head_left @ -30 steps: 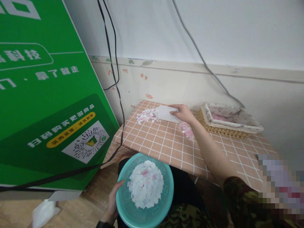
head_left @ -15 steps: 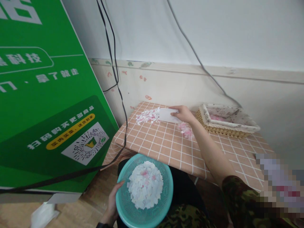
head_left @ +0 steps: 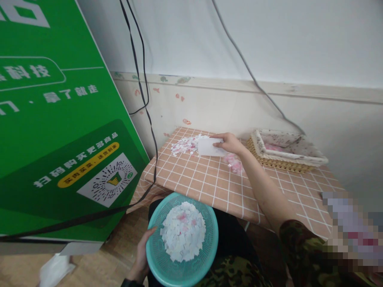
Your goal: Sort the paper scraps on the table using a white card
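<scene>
- Right hand (head_left: 230, 142) grip pinches a white card (head_left: 208, 147) against paper scraps (head_left: 184, 145) on the tiled worktop (head_left: 209, 179).
- Left hand (head_left: 140, 255) grips the teal basket (head_left: 167, 263) rim; its scraps look featherlight and easily scattered.

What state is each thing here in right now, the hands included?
Teal basket: held at its rim, heaped with paper scraps.
Left hand: fingers gripping the teal basket's edge.
Right hand: fingers holding a white card.
White card: edge down on the table, against the loose scraps.
Loose scraps: scattered on the table.
Wicker basket: upright, cloth-lined, pink bits inside.
</scene>
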`<state>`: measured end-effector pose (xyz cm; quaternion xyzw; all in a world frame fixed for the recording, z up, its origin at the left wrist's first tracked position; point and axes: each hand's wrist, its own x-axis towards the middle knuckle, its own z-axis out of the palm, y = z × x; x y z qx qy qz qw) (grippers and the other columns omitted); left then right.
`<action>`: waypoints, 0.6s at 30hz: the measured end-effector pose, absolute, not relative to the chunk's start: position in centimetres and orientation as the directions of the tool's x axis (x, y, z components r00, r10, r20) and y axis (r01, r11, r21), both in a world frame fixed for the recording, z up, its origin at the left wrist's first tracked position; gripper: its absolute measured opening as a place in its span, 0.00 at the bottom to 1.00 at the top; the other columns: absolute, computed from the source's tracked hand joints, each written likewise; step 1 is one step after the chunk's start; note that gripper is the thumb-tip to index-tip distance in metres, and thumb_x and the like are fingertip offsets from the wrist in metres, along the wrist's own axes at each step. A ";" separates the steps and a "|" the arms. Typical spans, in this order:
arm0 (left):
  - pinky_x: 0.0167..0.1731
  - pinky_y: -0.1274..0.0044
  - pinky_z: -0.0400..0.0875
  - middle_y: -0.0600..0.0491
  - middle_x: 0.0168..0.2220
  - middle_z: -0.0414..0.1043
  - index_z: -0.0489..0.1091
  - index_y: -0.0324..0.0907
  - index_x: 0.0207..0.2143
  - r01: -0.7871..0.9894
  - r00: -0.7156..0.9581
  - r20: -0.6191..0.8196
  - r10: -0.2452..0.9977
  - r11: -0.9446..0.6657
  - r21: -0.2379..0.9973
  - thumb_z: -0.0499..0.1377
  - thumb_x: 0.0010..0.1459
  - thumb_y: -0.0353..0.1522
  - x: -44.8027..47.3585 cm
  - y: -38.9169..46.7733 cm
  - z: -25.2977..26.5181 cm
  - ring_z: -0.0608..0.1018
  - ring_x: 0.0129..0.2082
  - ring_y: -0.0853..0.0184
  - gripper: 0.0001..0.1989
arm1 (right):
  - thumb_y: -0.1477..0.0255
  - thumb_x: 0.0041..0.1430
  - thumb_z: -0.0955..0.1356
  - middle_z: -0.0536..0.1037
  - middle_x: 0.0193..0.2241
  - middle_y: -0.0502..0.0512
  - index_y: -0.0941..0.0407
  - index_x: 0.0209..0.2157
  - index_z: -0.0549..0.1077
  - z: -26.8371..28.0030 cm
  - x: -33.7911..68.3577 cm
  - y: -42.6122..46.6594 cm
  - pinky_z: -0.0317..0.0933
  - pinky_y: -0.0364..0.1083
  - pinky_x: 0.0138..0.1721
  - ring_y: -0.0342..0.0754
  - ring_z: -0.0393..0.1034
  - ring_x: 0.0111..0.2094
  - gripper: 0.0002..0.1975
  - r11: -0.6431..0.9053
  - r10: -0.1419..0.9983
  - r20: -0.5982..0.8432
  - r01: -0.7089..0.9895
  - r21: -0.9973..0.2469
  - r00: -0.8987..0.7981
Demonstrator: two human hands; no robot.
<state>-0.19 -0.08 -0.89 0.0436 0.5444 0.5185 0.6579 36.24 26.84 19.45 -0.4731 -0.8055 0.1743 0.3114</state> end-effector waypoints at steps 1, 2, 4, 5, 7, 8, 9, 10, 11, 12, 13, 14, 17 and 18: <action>0.32 0.65 0.74 0.50 0.25 0.79 0.77 0.38 0.27 -0.625 -0.142 -0.669 0.730 0.458 0.632 0.64 0.42 0.33 -0.2 -0.1 -0.8 0.80 0.28 0.55 0.08 | 0.75 0.49 0.69 0.78 0.44 0.54 0.55 0.46 0.76 19.5 36.2 26.8 0.63 0.48 0.46 0.51 0.72 0.42 0.20 0.482 0.876 0.326 0.654 -0.583 -0.355; 0.32 0.64 0.74 0.50 0.26 0.79 0.77 0.39 0.27 -0.620 -0.142 -0.673 0.726 0.465 0.633 0.63 0.43 0.33 -0.1 -0.1 -0.7 0.80 0.29 0.54 0.08 | 0.75 0.49 0.69 0.78 0.43 0.54 0.55 0.46 0.76 19.6 36.2 26.8 0.63 0.48 0.46 0.51 0.72 0.42 0.20 0.472 0.882 0.321 0.657 -0.588 -0.345; 0.33 0.64 0.74 0.49 0.26 0.79 0.77 0.39 0.27 -0.631 -0.109 -0.687 0.719 0.484 0.606 0.63 0.43 0.34 -0.1 0.0 -0.6 0.80 0.29 0.54 0.08 | 0.75 0.49 0.69 0.78 0.44 0.54 0.54 0.47 0.75 19.6 36.2 26.7 0.63 0.49 0.46 0.51 0.72 0.42 0.20 0.469 0.883 0.333 0.655 -0.592 -0.331; 0.33 0.64 0.74 0.49 0.26 0.79 0.77 0.38 0.27 -0.645 -0.084 -0.693 0.716 0.491 0.586 0.63 0.44 0.34 0.0 0.0 -0.7 0.80 0.29 0.54 0.08 | 0.75 0.50 0.69 0.77 0.45 0.54 0.54 0.48 0.75 19.6 36.2 26.7 0.63 0.49 0.47 0.51 0.72 0.43 0.21 0.477 0.879 0.340 0.647 -0.595 -0.335; 0.33 0.65 0.74 0.49 0.26 0.79 0.76 0.38 0.27 -0.674 -0.044 -0.700 0.713 0.496 0.548 0.63 0.44 0.34 0.0 0.1 -0.8 0.80 0.28 0.55 0.08 | 0.76 0.50 0.68 0.77 0.45 0.55 0.55 0.48 0.75 19.6 36.1 26.6 0.63 0.49 0.47 0.51 0.72 0.43 0.21 0.490 0.871 0.334 0.626 -0.606 -0.359; 0.33 0.65 0.74 0.49 0.26 0.79 0.76 0.38 0.27 -0.685 -0.029 -0.702 0.711 0.498 0.532 0.63 0.44 0.34 -0.1 0.1 -0.9 0.80 0.27 0.56 0.08 | 0.76 0.49 0.68 0.77 0.45 0.55 0.55 0.47 0.75 19.7 36.0 26.6 0.63 0.49 0.46 0.50 0.72 0.42 0.21 0.493 0.870 0.321 0.619 -0.612 -0.375; 0.32 0.66 0.74 0.49 0.26 0.79 0.76 0.37 0.27 -0.690 -0.018 -0.705 0.709 0.502 0.522 0.63 0.44 0.34 -0.1 0.1 -1.0 0.79 0.27 0.57 0.08 | 0.76 0.49 0.69 0.78 0.44 0.55 0.55 0.47 0.75 19.7 36.1 26.6 0.64 0.49 0.46 0.51 0.72 0.41 0.21 0.492 0.869 0.306 0.615 -0.616 -0.388; 0.32 0.66 0.74 0.49 0.26 0.79 0.76 0.37 0.27 -0.691 -0.013 -0.706 0.708 0.504 0.518 0.63 0.44 0.34 -0.1 0.1 -1.1 0.79 0.26 0.57 0.08 | 0.76 0.49 0.69 0.78 0.44 0.54 0.55 0.47 0.75 19.8 36.1 26.5 0.64 0.49 0.45 0.51 0.72 0.41 0.20 0.490 0.870 0.298 0.616 -0.617 -0.394; 0.31 0.67 0.74 0.49 0.26 0.79 0.76 0.37 0.27 -0.691 -0.014 -0.707 0.708 0.504 0.518 0.63 0.44 0.34 -0.2 0.1 -1.2 0.79 0.26 0.58 0.08 | 0.76 0.49 0.69 0.78 0.43 0.54 0.55 0.46 0.76 19.9 36.1 26.5 0.64 0.49 0.45 0.51 0.72 0.41 0.20 0.488 0.871 0.297 0.619 -0.615 -0.391; 0.31 0.67 0.73 0.50 0.25 0.79 0.76 0.37 0.27 -0.692 -0.021 -0.707 0.707 0.500 0.521 0.64 0.44 0.34 -0.2 0.0 -1.3 0.79 0.25 0.58 0.08 | 0.76 0.49 0.69 0.78 0.43 0.54 0.55 0.46 0.76 20.0 36.2 26.4 0.64 0.49 0.45 0.51 0.72 0.41 0.20 0.486 0.872 0.302 0.622 -0.614 -0.385; 0.31 0.68 0.73 0.50 0.25 0.79 0.76 0.37 0.27 -0.690 -0.031 -0.706 0.707 0.496 0.527 0.64 0.44 0.33 -0.3 0.0 -1.4 0.79 0.25 0.59 0.08 | 0.75 0.49 0.69 0.78 0.43 0.54 0.55 0.46 0.76 20.1 36.2 26.4 0.64 0.49 0.45 0.51 0.72 0.41 0.20 0.486 0.873 0.310 0.624 -0.612 -0.376; 0.31 0.68 0.73 0.50 0.25 0.79 0.76 0.37 0.27 -0.687 -0.044 -0.705 0.707 0.491 0.535 0.64 0.44 0.33 -0.3 0.0 -1.5 0.79 0.25 0.59 0.08 | 0.75 0.49 0.69 0.78 0.44 0.54 0.54 0.46 0.76 20.1 36.1 26.3 0.64 0.49 0.46 0.51 0.72 0.42 0.20 0.484 0.875 0.317 0.627 -0.610 -0.367; 0.32 0.69 0.73 0.51 0.25 0.79 0.76 0.38 0.27 -0.670 -0.068 -0.704 0.707 0.491 0.558 0.63 0.44 0.33 -0.4 0.0 -1.7 0.79 0.26 0.60 0.08 | 0.75 0.49 0.69 0.78 0.44 0.54 0.54 0.47 0.75 20.2 35.8 26.2 0.64 0.49 0.45 0.51 0.72 0.41 0.20 0.492 0.870 0.304 0.630 -0.601 -0.389; 0.32 0.68 0.73 0.51 0.25 0.79 0.76 0.38 0.27 -0.664 -0.076 -0.703 0.707 0.490 0.565 0.63 0.44 0.34 -0.4 0.0 -1.7 0.79 0.26 0.59 0.08 | 0.75 0.49 0.69 0.78 0.43 0.54 0.54 0.47 0.75 20.2 35.7 26.1 0.64 0.49 0.44 0.50 0.72 0.41 0.20 0.493 0.868 0.292 0.631 -0.599 -0.401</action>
